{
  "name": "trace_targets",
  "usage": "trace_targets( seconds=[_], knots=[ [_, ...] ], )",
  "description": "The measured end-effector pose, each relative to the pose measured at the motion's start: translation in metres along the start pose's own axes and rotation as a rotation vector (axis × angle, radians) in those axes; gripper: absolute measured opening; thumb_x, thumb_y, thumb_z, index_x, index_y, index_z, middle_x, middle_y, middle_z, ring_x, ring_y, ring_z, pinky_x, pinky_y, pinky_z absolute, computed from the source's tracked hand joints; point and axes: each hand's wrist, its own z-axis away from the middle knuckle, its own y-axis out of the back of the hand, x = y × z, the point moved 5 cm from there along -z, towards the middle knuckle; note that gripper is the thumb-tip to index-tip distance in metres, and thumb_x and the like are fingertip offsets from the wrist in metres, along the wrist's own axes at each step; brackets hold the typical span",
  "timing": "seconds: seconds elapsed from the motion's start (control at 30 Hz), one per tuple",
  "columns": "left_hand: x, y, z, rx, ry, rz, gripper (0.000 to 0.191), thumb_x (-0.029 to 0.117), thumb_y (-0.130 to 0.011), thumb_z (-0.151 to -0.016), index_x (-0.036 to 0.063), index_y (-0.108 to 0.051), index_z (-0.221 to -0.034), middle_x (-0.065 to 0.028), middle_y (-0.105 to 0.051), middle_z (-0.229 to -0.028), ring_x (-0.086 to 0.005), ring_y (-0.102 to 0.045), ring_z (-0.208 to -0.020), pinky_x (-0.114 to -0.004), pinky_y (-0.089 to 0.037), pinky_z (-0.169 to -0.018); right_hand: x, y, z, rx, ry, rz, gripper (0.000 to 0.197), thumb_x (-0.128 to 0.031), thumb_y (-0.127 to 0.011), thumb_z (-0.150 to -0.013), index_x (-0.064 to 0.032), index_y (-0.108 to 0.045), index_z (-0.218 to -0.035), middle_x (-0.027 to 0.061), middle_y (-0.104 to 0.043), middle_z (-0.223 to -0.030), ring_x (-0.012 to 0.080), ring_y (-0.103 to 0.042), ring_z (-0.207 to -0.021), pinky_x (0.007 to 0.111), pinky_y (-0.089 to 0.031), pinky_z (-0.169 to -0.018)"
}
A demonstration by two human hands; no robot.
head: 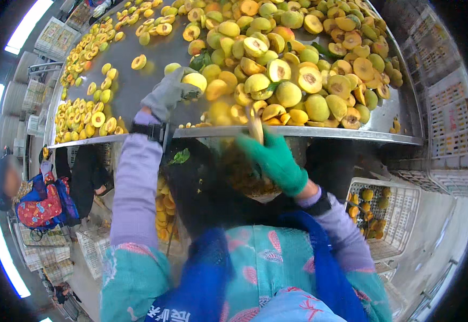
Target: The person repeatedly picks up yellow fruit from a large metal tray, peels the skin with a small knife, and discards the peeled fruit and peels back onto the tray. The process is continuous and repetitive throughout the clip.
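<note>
My left hand [168,93], in a grey glove, grips a yellow peach [194,82] just above the metal table [129,86]. Another yellow fruit [172,68] shows behind its fingers. In my green-gloved right hand [277,160] is a tool with a light wooden handle [255,132], pointing at the table's front rim. Motion blurs this hand, and the tool's tip is hard to make out. Beyond both hands spreads a large heap of halved peaches [279,70], some with pits or pit hollows showing. Small pale bits [191,125] lie along the rim.
Smaller peach halves [83,116] cover the table's left side. A white plastic crate [395,225] with peaches stands on the floor at right. Stacked crates [447,116] rise beyond the table's right end. Another person [43,201] sits at left. A green leaf [180,156] lies on my lap.
</note>
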Motion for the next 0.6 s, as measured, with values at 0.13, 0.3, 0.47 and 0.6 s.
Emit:
trace_targets(
  seconds=[0.13, 0.3, 0.47, 0.6],
  knots=[
    [0.021, -0.042, 0.069, 0.015, -0.358, 0.454, 0.048, 0.008, -0.070, -0.084, -0.0003, -0.055, -0.130, -0.0121, -0.065, -0.119, -0.0230, -0.065, -0.106, -0.032, -0.053, -0.091, -0.042, -0.004, -0.069, 0.133, 0.556, 0.225, 0.044, -0.033, -0.072, -0.088, 0.0010, -0.057, -0.111, 0.0119, -0.066, -0.084, 0.0202, -0.065, -0.076, 0.036, -0.051, -0.063],
    [0.020, -0.072, 0.070, 0.343, -0.498, 0.401, 0.048, 0.043, -0.051, -0.101, 0.0007, -0.061, -0.122, -0.0098, -0.068, -0.106, -0.0189, -0.067, -0.091, -0.033, -0.054, -0.081, -0.038, -0.032, -0.084, 0.067, 0.412, -0.078, 0.050, -0.033, -0.076, -0.085, 0.0031, -0.057, -0.115, 0.0117, -0.068, -0.098, 0.0182, -0.065, -0.084, 0.033, -0.054, -0.069],
    [0.004, -0.083, 0.053, 0.410, -0.250, 0.415, 0.063, 0.057, -0.037, -0.103, 0.0017, -0.066, -0.109, -0.0096, -0.067, -0.093, -0.0179, -0.065, -0.084, -0.034, -0.052, -0.075, -0.027, -0.028, -0.079, 0.161, 0.351, 0.040, 0.050, -0.035, -0.075, -0.087, 0.0034, -0.057, -0.113, 0.0117, -0.067, -0.094, 0.0166, -0.064, -0.082, 0.032, -0.054, -0.069],
    [0.013, -0.084, 0.058, 0.469, -0.234, 0.295, 0.065, 0.059, -0.038, -0.102, 0.0001, -0.066, -0.102, -0.0083, -0.067, -0.090, -0.0177, -0.063, -0.079, -0.034, -0.051, -0.068, -0.010, -0.019, -0.101, 0.189, 0.235, -0.039, 0.054, -0.048, -0.063, -0.092, 0.0040, -0.060, -0.104, 0.0115, -0.064, -0.080, 0.0171, -0.062, -0.074, 0.034, -0.051, -0.063]
  ],
)
